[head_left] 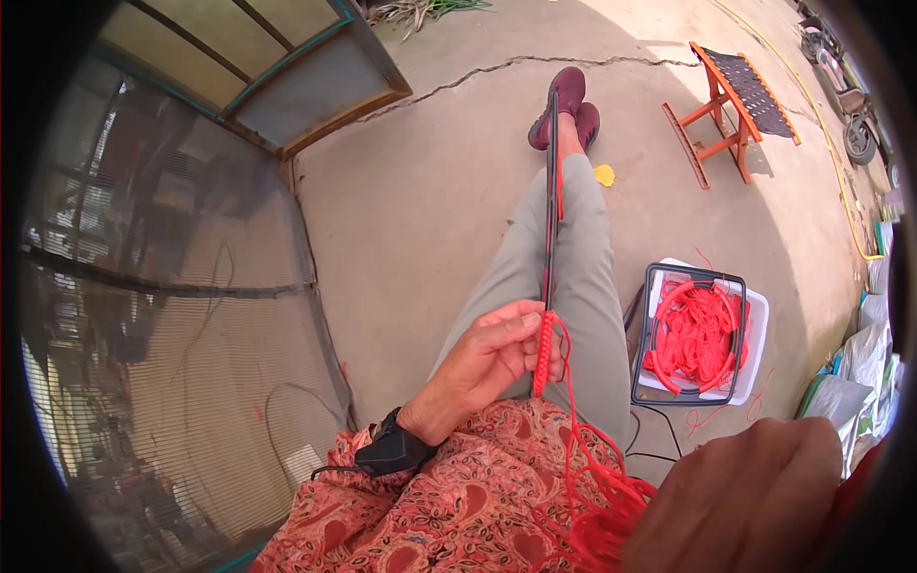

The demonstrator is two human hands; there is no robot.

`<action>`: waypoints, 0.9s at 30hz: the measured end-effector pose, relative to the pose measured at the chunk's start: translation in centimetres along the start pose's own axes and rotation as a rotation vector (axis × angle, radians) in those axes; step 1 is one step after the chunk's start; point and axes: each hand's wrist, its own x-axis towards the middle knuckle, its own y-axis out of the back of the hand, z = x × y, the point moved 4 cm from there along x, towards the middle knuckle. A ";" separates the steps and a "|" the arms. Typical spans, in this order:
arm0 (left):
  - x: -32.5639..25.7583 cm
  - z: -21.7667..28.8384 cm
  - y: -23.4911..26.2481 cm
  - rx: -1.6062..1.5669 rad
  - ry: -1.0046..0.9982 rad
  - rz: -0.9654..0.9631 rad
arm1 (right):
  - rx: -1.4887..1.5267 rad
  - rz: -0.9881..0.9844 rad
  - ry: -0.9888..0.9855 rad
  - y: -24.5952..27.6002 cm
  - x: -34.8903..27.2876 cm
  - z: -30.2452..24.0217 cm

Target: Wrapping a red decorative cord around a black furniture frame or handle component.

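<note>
My left hand (492,351) is closed around a flat black frame bar, pinching it where red cord is woven tightly over it in a braided section (544,358). Seen nearly edge-on, the black frame (552,205) runs away from me above my legs, with a strip of red along its far part. From the braid, loose red cord (583,449) drops across my patterned top to a bunched hank at the lower edge. Large and blurred at the lower right, my right hand (740,492) is curled beside that hank, the cord running in under it; its fingertips are hidden.
Right of my legs, a white bin (757,334) holds red cord, with a black rectangular frame (638,349) carrying red-wrapped parts lying on top. A folding stool (735,105) stands farther off. At left are a mesh screen (191,372) and door; bags (845,392) line the right.
</note>
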 end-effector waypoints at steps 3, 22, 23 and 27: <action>-0.1 0.0 0.5 -0.001 -0.008 0.022 | -0.074 -0.164 -0.067 0.3 0.0 0.0; -0.3 7.0 -6.5 0.816 -0.476 -0.165 | -2.237 0.343 0.063 9.7 2.8 4.6; -0.2 7.1 -6.3 0.810 -0.484 -0.164 | -2.234 0.331 0.040 9.8 3.1 4.8; 0.2 8.5 -4.7 0.694 -0.551 -0.014 | -2.196 0.198 0.430 9.3 3.7 4.0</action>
